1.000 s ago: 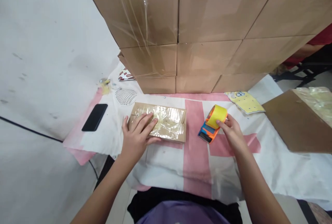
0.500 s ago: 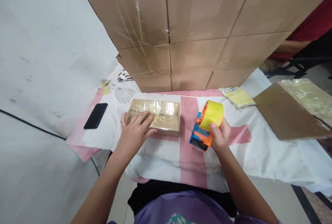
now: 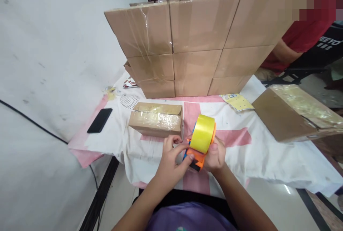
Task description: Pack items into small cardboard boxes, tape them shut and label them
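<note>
My right hand [image 3: 216,155] grips an orange and blue tape dispenser [image 3: 197,156] loaded with a wide yellow roll of tape [image 3: 203,133], held above the front of the table. My left hand [image 3: 171,161] is at the dispenser's left side, thumb and forefinger closed on its edge; whether they also pinch the tape's end cannot be made out. Just beyond my left hand lies a small cardboard box [image 3: 157,124], shiny clear tape along its top. Neither hand touches this box.
Behind stands a wall of stacked cardboard boxes [image 3: 197,65]. A black phone [image 3: 100,120] lies at the left, a yellow paper piece [image 3: 237,101] towards the back. Another taped box [image 3: 284,116] sits at the right. A person in a red sleeve [image 3: 302,41] is beyond it.
My left hand has left the small box and moved right to the tape dispenser. My right hand has brought the dispenser lower and to the left. The head view has tilted up.
</note>
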`<action>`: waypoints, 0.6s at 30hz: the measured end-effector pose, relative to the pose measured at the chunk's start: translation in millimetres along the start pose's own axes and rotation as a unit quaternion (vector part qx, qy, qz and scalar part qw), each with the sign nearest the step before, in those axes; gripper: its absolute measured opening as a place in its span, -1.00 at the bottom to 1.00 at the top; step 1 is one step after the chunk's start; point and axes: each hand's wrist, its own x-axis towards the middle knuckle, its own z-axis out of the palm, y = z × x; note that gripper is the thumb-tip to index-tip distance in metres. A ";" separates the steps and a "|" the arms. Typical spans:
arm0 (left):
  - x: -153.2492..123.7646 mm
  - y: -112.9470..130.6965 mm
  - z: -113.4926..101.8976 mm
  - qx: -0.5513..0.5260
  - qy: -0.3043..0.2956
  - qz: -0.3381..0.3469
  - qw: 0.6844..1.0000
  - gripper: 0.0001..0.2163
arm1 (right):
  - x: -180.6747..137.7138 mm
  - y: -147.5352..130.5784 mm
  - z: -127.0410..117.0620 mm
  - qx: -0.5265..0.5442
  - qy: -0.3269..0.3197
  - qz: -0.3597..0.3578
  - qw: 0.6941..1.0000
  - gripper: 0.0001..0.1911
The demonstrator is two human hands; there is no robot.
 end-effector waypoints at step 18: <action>-13.5 0.6 36.8 -0.261 -0.170 -0.211 0.926 -0.56 | 41.5 -9.9 -17.2 0.056 0.347 0.267 0.898 -0.44</action>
